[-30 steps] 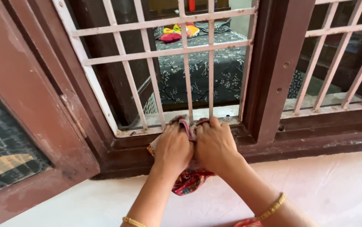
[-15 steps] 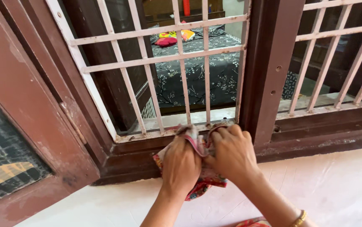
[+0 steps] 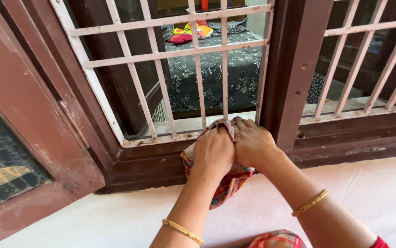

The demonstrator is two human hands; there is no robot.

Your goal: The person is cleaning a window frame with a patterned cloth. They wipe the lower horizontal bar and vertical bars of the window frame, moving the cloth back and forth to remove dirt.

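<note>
A patterned red cloth (image 3: 228,179) is held bunched in both hands against the bottom rail of a window grille (image 3: 175,53), at the lower right corner of the left panel, beside the brown centre post (image 3: 294,69). The left hand (image 3: 214,151) is closed over the cloth from the front, and the right hand (image 3: 253,142) is pressed beside it, fingers curled onto the fabric; the two hands are touching. A loose end of cloth is seen hanging below the brown sill (image 3: 147,160) over the pale ledge (image 3: 92,216). Wiping appears to be under way at this one corner: grime is still visible along the white rail to the left, and the right-hand grille panel (image 3: 368,59) is not touched.
</note>
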